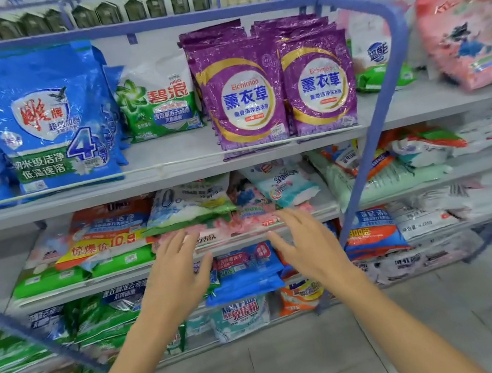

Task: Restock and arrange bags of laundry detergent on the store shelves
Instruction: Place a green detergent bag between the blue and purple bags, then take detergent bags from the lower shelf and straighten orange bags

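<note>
Reaching left hand (179,280), right hand (309,247), my fingers spread, empty; pink bag (232,226) flat just beyond fingertips, long axis left-right, equally near both.

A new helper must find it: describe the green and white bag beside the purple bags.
Find the shelf where bags stand upright. Between the blue bags and the purple bags stands the green and white bag. It is shorter than both, set further back, white above, green below.
</note>
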`<state>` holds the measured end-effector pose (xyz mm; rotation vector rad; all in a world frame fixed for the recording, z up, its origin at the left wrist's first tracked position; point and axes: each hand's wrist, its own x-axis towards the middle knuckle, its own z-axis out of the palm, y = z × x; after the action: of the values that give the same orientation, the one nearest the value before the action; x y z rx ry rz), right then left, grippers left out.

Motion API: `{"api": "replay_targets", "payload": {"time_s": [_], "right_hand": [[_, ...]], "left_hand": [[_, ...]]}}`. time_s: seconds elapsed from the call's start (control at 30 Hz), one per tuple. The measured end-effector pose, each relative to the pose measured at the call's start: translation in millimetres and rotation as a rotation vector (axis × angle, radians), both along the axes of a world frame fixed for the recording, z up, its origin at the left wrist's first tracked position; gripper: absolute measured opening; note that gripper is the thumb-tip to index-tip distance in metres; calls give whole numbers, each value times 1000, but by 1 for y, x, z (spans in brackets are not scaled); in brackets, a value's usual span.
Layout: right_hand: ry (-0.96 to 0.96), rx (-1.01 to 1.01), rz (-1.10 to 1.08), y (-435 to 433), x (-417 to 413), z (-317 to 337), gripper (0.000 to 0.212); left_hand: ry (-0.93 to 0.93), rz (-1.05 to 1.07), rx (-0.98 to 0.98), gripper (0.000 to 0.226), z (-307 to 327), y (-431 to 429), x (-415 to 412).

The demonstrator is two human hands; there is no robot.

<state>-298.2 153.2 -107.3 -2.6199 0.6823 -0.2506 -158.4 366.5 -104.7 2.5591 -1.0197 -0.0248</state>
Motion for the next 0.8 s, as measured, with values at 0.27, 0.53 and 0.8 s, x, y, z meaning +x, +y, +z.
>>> {"api": "replay_targets", "payload": {"time_s": [0.27, 0.53, 0.8], "right_hand": [[-9, 4, -168, 16, -49, 10, 58], [-7, 21, -332, -4, -116, 16, 59], [-48, 24, -459, -58, -189, 16, 53]], "left_hand": [[34, -137, -50, 57, 1, -11, -28], [44, -304, -81, 58, 4, -65, -77], [36, -418, -86, 56, 5, -140, -132]]}}
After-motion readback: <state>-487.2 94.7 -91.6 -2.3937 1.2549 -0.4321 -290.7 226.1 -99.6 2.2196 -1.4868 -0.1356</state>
